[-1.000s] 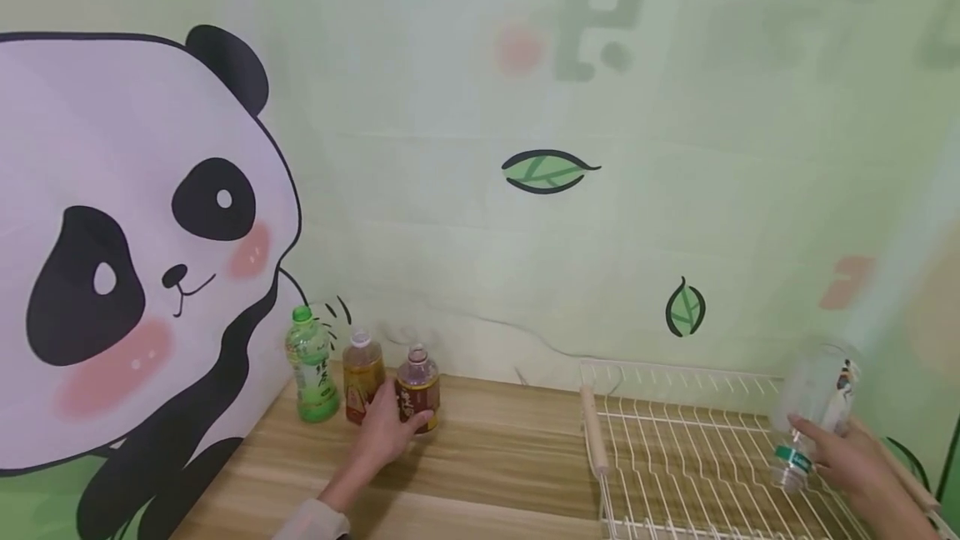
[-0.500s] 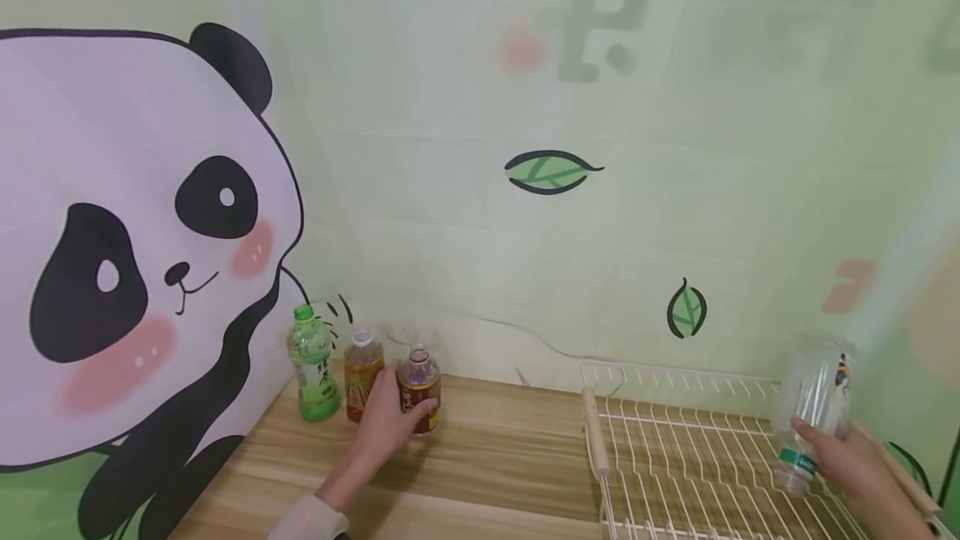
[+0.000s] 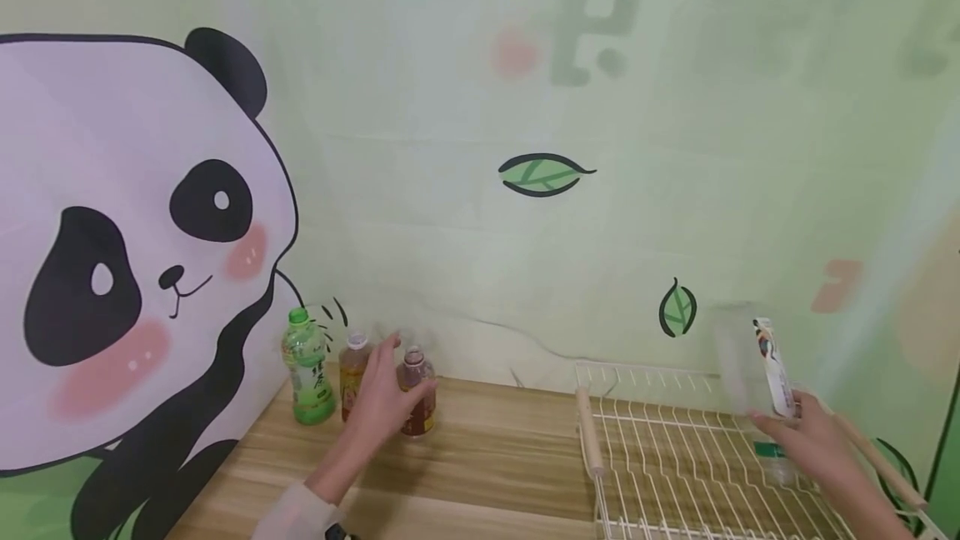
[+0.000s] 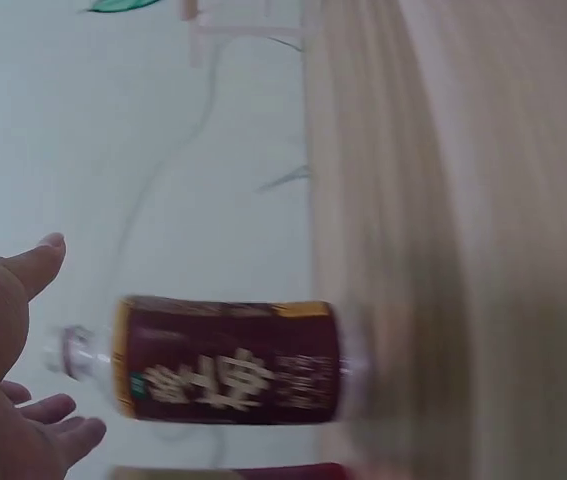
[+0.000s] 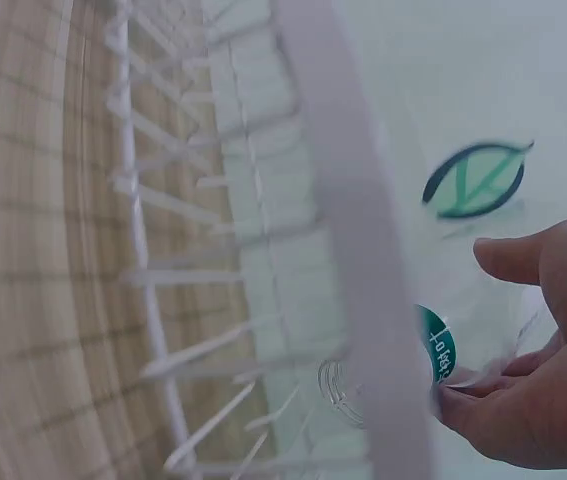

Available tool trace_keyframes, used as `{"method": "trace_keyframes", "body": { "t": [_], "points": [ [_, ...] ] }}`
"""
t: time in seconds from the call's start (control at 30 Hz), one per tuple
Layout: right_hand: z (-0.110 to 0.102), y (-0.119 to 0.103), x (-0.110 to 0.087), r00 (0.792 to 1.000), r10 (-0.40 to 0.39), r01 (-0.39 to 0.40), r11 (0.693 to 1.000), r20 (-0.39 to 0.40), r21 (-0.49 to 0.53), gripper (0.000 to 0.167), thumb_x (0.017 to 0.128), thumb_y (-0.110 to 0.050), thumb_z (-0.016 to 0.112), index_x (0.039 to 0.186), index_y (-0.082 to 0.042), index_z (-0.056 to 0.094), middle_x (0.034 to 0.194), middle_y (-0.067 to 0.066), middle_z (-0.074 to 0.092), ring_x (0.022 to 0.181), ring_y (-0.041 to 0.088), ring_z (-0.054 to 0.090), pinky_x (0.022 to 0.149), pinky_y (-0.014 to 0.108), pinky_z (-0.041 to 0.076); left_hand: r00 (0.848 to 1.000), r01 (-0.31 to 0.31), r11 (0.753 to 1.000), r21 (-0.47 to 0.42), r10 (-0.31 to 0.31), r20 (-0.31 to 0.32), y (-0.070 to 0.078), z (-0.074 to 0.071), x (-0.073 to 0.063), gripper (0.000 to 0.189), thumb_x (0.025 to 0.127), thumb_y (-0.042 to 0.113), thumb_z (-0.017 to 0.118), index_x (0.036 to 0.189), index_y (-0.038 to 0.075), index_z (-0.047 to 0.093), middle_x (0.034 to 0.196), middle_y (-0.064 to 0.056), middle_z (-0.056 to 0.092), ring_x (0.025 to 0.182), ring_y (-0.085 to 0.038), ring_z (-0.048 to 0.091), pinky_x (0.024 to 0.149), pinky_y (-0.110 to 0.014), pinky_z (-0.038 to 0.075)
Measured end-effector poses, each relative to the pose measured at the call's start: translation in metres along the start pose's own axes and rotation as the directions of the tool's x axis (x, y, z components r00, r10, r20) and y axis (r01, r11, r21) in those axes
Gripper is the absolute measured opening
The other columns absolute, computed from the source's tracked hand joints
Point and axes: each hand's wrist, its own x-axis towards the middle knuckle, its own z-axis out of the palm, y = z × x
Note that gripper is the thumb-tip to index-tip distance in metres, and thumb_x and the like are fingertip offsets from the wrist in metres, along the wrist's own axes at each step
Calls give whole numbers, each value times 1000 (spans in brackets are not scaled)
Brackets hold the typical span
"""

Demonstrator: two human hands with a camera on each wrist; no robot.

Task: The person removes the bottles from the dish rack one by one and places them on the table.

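In the head view, my left hand (image 3: 378,394) hovers with spread fingers before a dark-red labelled drink bottle (image 3: 422,421) on the wooden surface. The left wrist view shows a gap between this hand and the bottle's neck. Beside it stands an amber drink bottle (image 3: 352,369), partly hidden by the hand, then a green tea bottle (image 3: 311,386) further left. At right, my right hand (image 3: 817,444) grips a clear plastic bottle (image 3: 772,365), neck down, above a wire rack. The bottle's green neck band (image 5: 437,345) shows in the right wrist view.
A white wire rack (image 3: 652,417) with wooden handles (image 3: 590,432) occupies the right of the wooden tabletop (image 3: 495,440). Behind is a pale green printed backdrop (image 3: 450,273) with a panda (image 3: 202,273) at left.
My left hand has come off the dark-red bottle, its fingers spreading and lifting. My right hand has moved left with the clear bottle, which has turned so its printed label shows.
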Motion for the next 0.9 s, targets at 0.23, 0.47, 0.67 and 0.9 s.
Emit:
{"method": "trace_keyframes", "body": {
  "t": [0.23,0.47,0.67,0.9],
  "points": [
    [15,-35,-10,984,-175,172,982,-32,-82,102,106,-49,62,160,16,5,152,48,30,132,64,46,85,53,62,986,-145,987,74,150,-67,37,-15,0,108,86,49,88,165,4,28,167,-25,28,153,-44,33,118,-60,41],
    [37,-66,-27,902,-415,386,898,-117,-209,90,97,-34,79,158,10,29,140,41,52,114,54,64,73,46,60,932,-346,933,98,354,-80,80,-15,-9,109,80,46,93,162,4,34,163,-22,38,152,-37,36,119,-54,41],
    [54,-94,-40,805,-576,509,795,-145,-331,84,90,-18,85,155,8,39,143,36,54,120,54,60,90,68,56,913,-407,913,-3,407,40,118,-11,-21,115,76,51,94,165,12,32,168,-13,34,155,-32,31,122,-56,37],
    [71,-120,-59,764,-639,572,736,-92,-363,82,85,-9,88,154,1,45,145,26,58,125,47,59,99,66,53,777,-626,778,47,617,125,145,1,-27,113,77,57,91,165,13,34,165,-7,41,153,-25,38,125,-44,35]
  ]
}}
